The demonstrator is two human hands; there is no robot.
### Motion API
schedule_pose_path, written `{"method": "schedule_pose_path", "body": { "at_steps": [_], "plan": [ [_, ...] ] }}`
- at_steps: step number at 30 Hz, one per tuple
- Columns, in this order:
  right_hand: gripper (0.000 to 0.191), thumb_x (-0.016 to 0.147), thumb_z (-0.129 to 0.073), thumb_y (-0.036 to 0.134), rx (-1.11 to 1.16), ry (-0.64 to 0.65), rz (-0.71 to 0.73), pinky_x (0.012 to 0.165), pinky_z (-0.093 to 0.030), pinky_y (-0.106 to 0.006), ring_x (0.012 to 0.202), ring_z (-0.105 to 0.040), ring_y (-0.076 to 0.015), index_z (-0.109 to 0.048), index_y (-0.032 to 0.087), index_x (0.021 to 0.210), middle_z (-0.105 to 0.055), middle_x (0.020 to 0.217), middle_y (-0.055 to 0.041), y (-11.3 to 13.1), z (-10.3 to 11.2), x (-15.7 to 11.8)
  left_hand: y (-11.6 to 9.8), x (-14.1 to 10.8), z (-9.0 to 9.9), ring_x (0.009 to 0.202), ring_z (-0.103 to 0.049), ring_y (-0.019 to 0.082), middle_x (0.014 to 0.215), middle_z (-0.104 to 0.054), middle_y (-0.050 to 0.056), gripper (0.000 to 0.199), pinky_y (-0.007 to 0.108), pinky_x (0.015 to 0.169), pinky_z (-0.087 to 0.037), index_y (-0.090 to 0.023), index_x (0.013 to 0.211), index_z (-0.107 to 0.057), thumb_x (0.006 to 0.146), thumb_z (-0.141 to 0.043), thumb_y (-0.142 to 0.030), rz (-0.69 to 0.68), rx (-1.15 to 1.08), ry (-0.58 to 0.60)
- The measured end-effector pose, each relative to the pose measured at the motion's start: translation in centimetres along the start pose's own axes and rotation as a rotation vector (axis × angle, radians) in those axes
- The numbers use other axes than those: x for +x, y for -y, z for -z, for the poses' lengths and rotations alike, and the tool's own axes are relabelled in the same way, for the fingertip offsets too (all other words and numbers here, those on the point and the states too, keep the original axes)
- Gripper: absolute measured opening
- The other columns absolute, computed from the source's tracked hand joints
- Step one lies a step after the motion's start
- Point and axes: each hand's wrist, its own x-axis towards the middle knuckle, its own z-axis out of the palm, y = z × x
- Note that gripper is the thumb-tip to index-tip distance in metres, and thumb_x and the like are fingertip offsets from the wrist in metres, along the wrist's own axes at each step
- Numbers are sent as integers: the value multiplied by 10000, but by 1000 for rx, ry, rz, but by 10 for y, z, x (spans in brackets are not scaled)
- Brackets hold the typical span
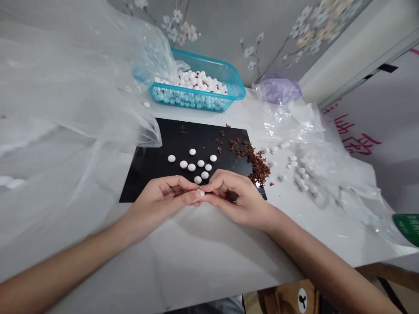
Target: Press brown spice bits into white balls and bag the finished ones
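Observation:
My left hand pinches a small white ball between thumb and fingers. From the other side, the thumb and forefinger of my right hand close on the same ball; whether a smaller piece is between those fingertips is hidden. Just beyond my hands, several loose white balls lie on a black mat. A heap of small brown branched pieces sits at the mat's right edge, with a few scattered singly nearby.
Behind the mat stands a turquoise basket of white balls mixed with brown bits. A large clear plastic bag covers the left side. More plastic bags and loose balls lie at right. A bottle with a green label is at the right edge.

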Motion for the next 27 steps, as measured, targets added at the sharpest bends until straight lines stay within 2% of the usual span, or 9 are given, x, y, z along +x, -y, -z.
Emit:
{"method": "schedule_pose_path", "body": {
  "at_steps": [5,8,10,12,15,17,21,27],
  "plan": [
    [90,824,-618,213,-23,89,-42,489,-377,-185,554,-448,-53,-611,148,887,-512,722,7,4,13,4,-1,-2,-3,651,-621,84,719,-699,-11,145,145,582,-460,-180,752,-685,730,-700,-323,-35,118,13],
    [140,814,-628,277,-95,73,-128,491,-386,-202,533,-454,-56,-602,161,889,-549,766,-7,3,31,7,-3,-6,-3,628,-620,106,713,-693,-10,145,177,557,-470,-191,755,-672,724,-695,-330,-173,301,-26],
    [137,820,-609,282,-262,-35,-189,506,-392,-218,540,-470,-69,-600,174,904,-565,801,-16,-3,45,8,-8,-6,1,671,-624,109,762,-699,-15,119,191,620,-488,-203,766,-664,727,-689,-313,-338,469,-111],
    [95,827,-565,223,-530,-127,-248,544,-405,-242,594,-512,-97,-610,178,899,-590,882,-43,-11,59,8,-14,-5,9,721,-619,101,825,-697,-21,97,196,690,-488,-211,804,-647,752,-664,-291,-466,638,-255],
    [160,830,-498,156,-810,-102,-337,585,-413,-273,595,-529,-110,-625,179,924,-602,989,-62,-22,72,7,-22,3,24,836,-609,119,900,-676,3,66,222,743,-476,-196,817,-612,787,-615,-254,-578,849,-461],
    [191,830,-487,154,-884,-50,-372,581,-406,-273,572,-526,-105,-636,194,944,-610,1010,-51,-26,75,7,-23,9,33,859,-599,138,898,-659,23,58,242,724,-478,-182,778,-599,793,-584,-237,-612,920,-517],
    [163,832,-508,195,-923,-5,-379,574,-392,-259,590,-543,-107,-649,217,912,-633,999,-21,-29,72,6,-17,18,44,782,-581,138,864,-639,21,88,261,683,-480,-183,784,-604,801,-554,-253,-550,981,-498],
    [146,827,-487,162,-939,-15,-389,577,-372,-255,612,-548,-116,-627,203,839,-655,937,-10,-35,68,6,-13,19,44,998,-553,210,1042,-640,48,193,330,811,-447,-196,961,-610,844,-491,-294,-494,1246,-384]
  ]
}}
